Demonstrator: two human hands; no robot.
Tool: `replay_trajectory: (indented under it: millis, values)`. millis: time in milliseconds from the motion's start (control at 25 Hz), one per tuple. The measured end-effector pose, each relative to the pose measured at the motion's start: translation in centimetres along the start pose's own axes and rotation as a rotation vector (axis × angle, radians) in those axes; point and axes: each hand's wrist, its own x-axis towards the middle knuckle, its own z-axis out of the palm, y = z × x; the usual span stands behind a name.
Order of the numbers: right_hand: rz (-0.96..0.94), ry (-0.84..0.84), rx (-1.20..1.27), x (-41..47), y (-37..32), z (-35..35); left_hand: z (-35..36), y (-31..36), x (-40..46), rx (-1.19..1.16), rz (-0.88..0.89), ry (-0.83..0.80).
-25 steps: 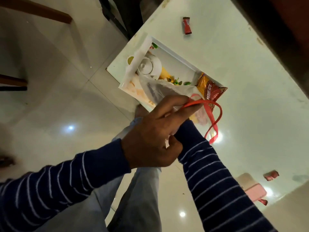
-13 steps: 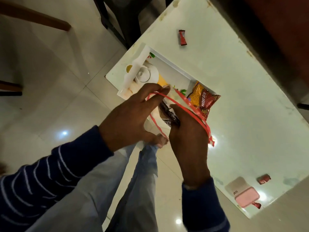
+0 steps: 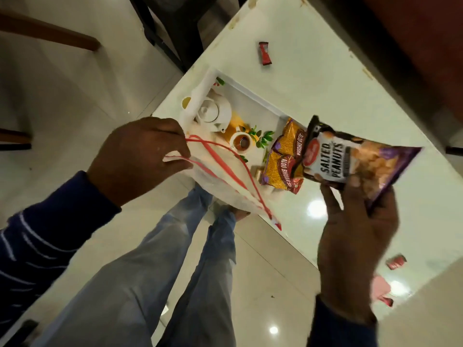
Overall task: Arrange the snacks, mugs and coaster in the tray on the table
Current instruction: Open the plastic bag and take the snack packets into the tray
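Left hand [image 3: 140, 159] pinches the red handles of a thin white plastic carrier bag [image 3: 220, 186], grip clenched on it, hanging off the counter edge just beside the tray. Next we see the white rectangular tray [image 3: 253, 96] on the pale glossy counter [image 3: 325, 71], with two orange-and-maroon snack packets [image 3: 283, 161] lying at its right end. Right hand [image 3: 355, 236] grips a purple-and-black salted peanuts packet [image 3: 355, 161] by its lower edge, in the air over the counter. The packet's long axis runs left-right; tray lies up-left of this grip, so we judge the right hand nearer to place it
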Motion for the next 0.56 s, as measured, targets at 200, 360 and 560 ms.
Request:
replay_trajectory:
  millis: [200, 360, 560]
  values:
    - [0.473, 0.000, 0.017, 5.2, 11.1, 1.0, -0.9, -1.1, -0.4, 0.000, 0.208, -0.167]
    - [0.586, 0.018, 0.062, 6.7, 16.0, 2.1, -0.9, -1.7, -0.8, -0.058, 0.176, -0.226]
    - [0.366, -0.036, -0.186, 7.2, 15.3, 2.6, -0.3, -2.1, -1.5, -0.070, 0.144, -0.302]
